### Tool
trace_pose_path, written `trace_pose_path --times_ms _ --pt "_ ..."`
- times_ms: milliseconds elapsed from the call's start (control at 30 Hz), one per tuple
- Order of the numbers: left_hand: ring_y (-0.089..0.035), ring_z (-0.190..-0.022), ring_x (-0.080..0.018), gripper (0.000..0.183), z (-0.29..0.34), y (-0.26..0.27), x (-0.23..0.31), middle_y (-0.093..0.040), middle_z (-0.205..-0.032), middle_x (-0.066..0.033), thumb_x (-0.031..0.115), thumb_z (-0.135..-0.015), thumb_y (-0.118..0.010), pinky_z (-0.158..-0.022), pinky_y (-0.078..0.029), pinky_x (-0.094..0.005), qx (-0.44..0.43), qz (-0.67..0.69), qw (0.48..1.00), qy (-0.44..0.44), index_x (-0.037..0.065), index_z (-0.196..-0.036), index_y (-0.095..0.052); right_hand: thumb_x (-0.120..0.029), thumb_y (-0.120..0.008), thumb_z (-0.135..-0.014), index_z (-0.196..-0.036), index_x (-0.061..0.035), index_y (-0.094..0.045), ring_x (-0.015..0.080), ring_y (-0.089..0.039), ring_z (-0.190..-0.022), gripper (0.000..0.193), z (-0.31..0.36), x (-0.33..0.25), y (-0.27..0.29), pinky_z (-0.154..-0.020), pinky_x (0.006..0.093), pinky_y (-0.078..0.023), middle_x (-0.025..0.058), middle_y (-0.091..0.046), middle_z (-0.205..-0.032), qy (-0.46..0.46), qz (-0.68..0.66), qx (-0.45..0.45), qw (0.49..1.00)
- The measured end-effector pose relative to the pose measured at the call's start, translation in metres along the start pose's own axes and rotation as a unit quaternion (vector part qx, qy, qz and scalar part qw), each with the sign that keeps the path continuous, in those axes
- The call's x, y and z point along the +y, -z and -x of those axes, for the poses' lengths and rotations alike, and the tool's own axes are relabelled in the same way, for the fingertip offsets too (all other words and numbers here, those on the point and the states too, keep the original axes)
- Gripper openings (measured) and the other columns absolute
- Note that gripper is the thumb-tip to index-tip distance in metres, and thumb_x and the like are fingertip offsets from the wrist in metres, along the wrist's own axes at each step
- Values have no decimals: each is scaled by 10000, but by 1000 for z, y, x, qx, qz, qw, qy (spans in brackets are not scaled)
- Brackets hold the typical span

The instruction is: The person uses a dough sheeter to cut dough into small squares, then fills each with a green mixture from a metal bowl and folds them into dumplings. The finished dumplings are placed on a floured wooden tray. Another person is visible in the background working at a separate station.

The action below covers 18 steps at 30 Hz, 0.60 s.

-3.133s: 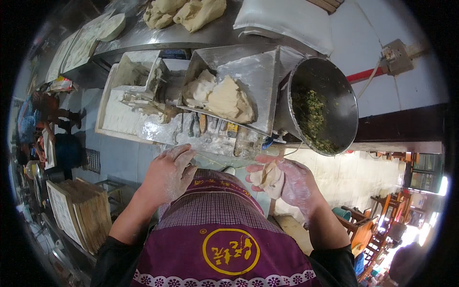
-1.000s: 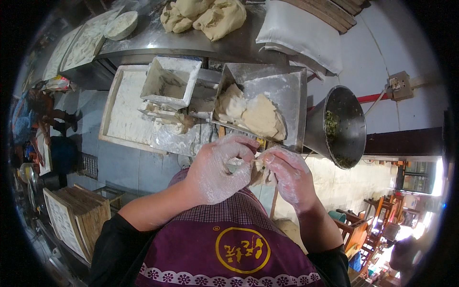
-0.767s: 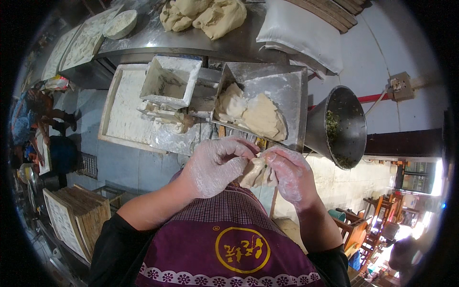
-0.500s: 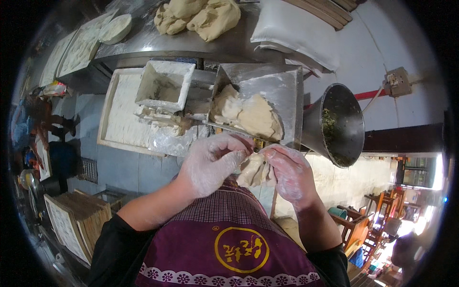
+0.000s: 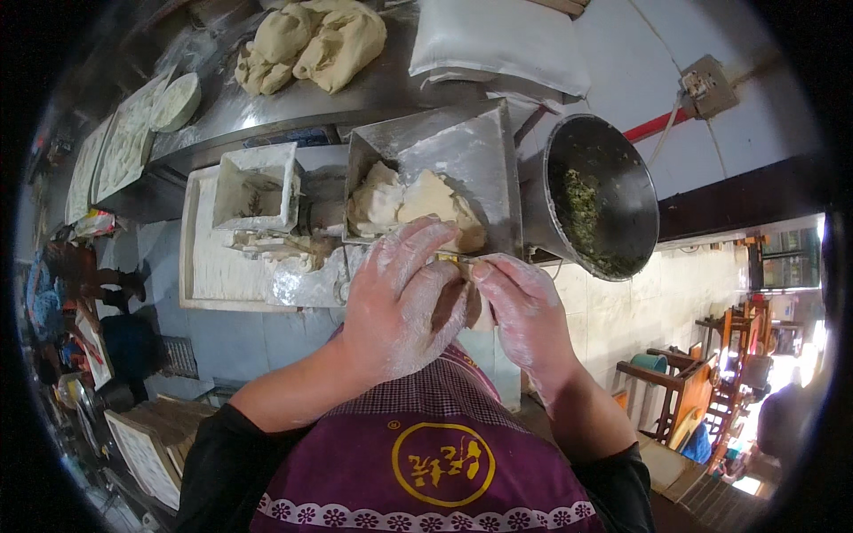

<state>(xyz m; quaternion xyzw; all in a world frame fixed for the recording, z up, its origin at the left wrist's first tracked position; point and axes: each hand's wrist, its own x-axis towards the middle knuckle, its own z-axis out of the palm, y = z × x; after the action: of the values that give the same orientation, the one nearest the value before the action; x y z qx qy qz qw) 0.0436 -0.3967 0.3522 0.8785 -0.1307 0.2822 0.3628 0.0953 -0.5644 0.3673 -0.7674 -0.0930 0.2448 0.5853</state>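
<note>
My left hand (image 5: pixel 402 300), white with flour, is curled over a piece of pale dough (image 5: pixel 481 314) just in front of the machine. It hides most of that dough. Across from it, my floury right hand (image 5: pixel 524 306) pinches the dough's other side with thumb and fingers. Past my left fingertips, larger lumps of dough (image 5: pixel 435 200) lie in a floury metal tray (image 5: pixel 471 142). A conical metal hopper (image 5: pixel 641 182) stands right of the tray, with chopped green filling (image 5: pixel 582 213) in it.
A square floury bin (image 5: pixel 284 169) stands by a flour-covered wooden tray (image 5: pixel 218 266) at left. Big dough lumps (image 5: pixel 342 44) and a white sack (image 5: pixel 498 35) rest on the steel counter behind. Stacked boards (image 5: pixel 147 444) stand low left; wooden stools (image 5: pixel 671 386) are at right.
My left hand has turned so that its back faces up and covers more of the dough piece. The view has shifted, moving the machine leftward in the picture.
</note>
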Motion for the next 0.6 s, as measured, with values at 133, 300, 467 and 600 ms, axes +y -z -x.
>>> trace_pose_path --times_ms 133,300,467,600 --pt "-597 -1104 -365 166 -3 -10 2 -601 -1188 -207 45 -724 -705 -907 -491 -423 -22 86 993 71 0 -863 -627 -158 -583 -942 -970 45 -632 199 -595 -736 211 3 10 12 -680 300 -460 144 -626 -812 53 1 19 998" --pt "-625 -991 -210 60 -21 -15 8 -626 -1168 -150 25 -818 -648 -861 -493 -330 -55 340 905 249 19 -878 -647 -175 -567 -963 -979 38 -631 141 -547 -715 223 13 12 32 -666 281 -445 88 -606 -789 25 -47 39 998" --pt "-575 -1059 -200 118 -78 -34 17 -613 -1187 -137 133 -897 -655 -926 -439 -326 -64 417 885 198 15 -904 -645 -180 -573 -969 -948 24 -640 99 -497 -688 216 31 24 59 -627 266 -417 39 -563 -739 -15 -136 67 988" --pt "-585 -1113 -322 167 -149 -85 25 -604 -1238 -182 145 -883 -592 -969 -444 -387 -179 0 982 -60 21 -954 -678 -195 -589 -964 -962 10 -673 65 -472 -656 222 49 38 74 -584 233 -380 -4 -561 -713 -23 -103 65 992"
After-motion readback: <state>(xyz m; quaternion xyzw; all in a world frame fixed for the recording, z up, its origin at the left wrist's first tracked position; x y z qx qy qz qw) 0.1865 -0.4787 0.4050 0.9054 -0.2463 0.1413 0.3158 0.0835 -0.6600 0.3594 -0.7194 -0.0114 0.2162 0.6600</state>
